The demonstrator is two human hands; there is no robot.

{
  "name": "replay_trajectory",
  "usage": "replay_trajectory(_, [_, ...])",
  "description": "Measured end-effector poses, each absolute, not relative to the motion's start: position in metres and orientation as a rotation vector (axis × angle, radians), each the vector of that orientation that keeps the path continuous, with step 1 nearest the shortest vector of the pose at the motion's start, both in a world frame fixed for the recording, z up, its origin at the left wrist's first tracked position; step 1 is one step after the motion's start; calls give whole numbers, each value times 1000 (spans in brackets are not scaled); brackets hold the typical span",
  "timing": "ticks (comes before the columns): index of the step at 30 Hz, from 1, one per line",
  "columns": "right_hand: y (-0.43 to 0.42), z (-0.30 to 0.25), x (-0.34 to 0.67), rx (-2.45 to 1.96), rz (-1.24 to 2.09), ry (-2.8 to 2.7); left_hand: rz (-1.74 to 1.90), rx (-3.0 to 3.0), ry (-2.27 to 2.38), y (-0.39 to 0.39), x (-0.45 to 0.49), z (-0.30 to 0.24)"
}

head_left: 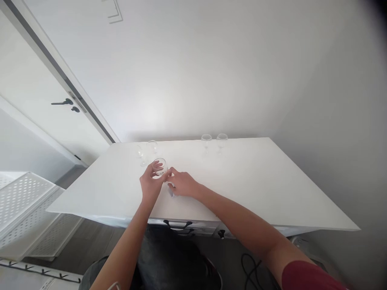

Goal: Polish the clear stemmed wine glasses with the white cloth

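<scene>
Near the front-left part of the white table, my left hand (150,184) is closed round a clear glass (160,166), its fingers and thumb about the bowl. The glass is tilted with its rim toward me. Close against its right side, my right hand (184,183) has its thumb and finger bent together by my left thumb; what they pinch, if anything, is hidden. A small pale bluish thing (171,192) shows beneath the right fingers, too little of it to name. Behind my left hand stand clear glasses (152,146), faint against the white top.
Two stemmed glasses (206,137) stand side by side along the back of the white table (256,177), by the wall. Black drawer handles (178,224) jut out at the front. White perforated shelving (27,209) stands at left, and a black cable (250,268) lies below.
</scene>
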State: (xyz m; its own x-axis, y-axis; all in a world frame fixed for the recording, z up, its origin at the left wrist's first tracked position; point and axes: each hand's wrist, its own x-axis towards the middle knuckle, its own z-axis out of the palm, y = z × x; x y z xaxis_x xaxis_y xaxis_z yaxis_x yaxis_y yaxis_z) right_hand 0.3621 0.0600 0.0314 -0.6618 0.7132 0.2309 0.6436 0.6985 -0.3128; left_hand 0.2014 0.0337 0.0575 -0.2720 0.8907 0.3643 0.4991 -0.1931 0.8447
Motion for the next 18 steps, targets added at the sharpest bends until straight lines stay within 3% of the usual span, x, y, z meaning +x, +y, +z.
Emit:
replay_trajectory(12, [51,37,377,-1311,105,-2793,1302,1783,1391,50,209,29])
replay_trajectory(18, [66,35,429,-1680,112,-2620,1121,2009,1785,54,182,7])
